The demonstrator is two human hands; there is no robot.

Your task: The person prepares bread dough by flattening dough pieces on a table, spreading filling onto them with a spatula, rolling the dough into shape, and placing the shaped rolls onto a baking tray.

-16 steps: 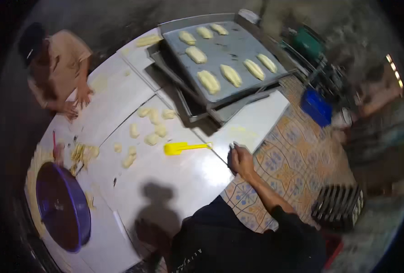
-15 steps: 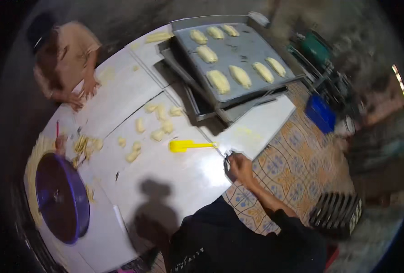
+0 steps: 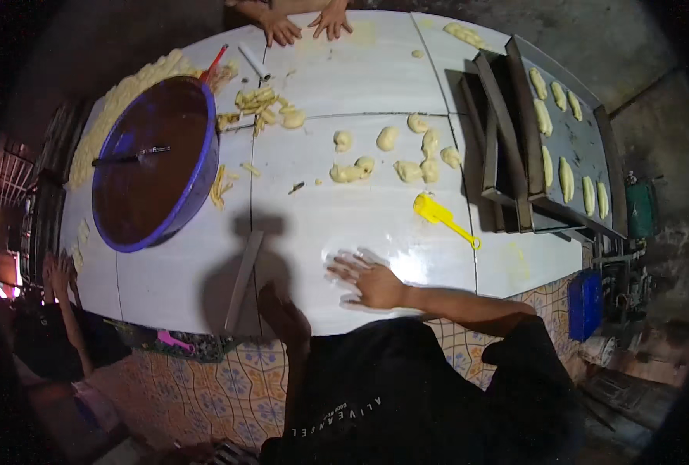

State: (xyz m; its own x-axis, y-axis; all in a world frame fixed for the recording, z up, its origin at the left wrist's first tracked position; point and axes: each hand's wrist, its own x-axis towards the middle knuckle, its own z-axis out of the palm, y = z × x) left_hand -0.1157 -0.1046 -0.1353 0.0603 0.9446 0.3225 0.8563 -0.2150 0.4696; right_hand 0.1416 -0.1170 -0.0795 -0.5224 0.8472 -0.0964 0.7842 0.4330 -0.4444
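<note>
Resting flat with fingers spread and grasping nothing, the right hand point(image 3: 371, 280) lies on the white desk point(image 3: 313, 225) below-left of the yellow scraper point(image 3: 442, 218), whose handle points down-right away from it, while the left hand point(image 3: 286, 316), in shadow, seems empty.

Two hands flat on a white worktable among dough pieces

The right hand point(image 3: 371, 280) lies spread on the white table point(image 3: 336, 225), the left hand point(image 3: 284, 316) rests at its near edge. A yellow scraper point(image 3: 442, 218) lies near the right hand; dough pieces point(image 3: 395, 155) sit beyond, beside a purple bowl point(image 3: 154, 163).
</note>
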